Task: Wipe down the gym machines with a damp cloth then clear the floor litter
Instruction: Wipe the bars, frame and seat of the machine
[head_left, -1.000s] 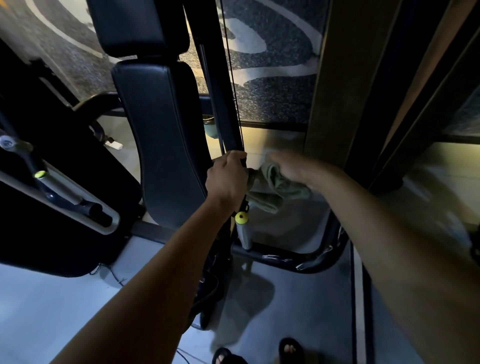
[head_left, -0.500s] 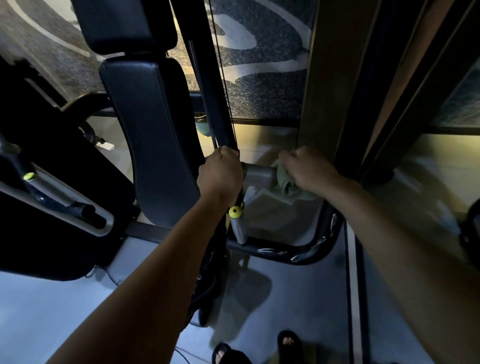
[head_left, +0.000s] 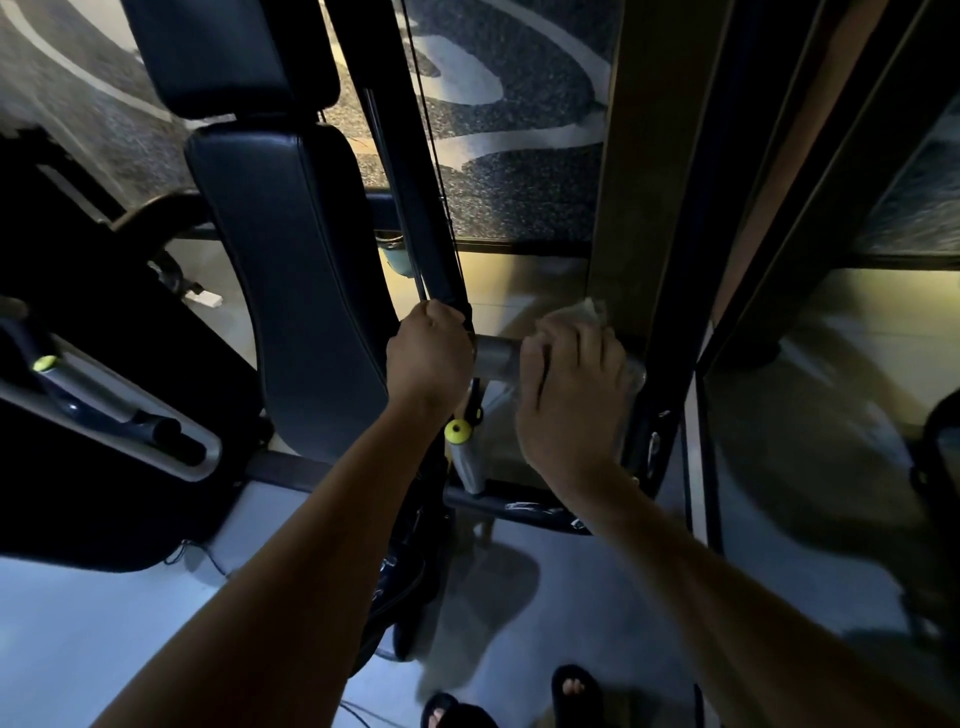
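My right fingers (head_left: 558, 358) are clenching the cloth (head_left: 589, 310) around the grey bar (head_left: 493, 358); my left hand (head_left: 428, 356) is gripping the bar's inner end beside the black post (head_left: 415, 197); the bar is running left to right between my hands, so I am judging the right hand should be sliding the cloth along it; the pad (head_left: 301, 280) is standing just left.

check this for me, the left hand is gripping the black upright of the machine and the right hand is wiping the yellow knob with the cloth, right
Not quite. In the head view the right hand presses the cloth on the grey horizontal bar, not the yellow knob, which sits untouched lower down. The left hand does grip the black upright.
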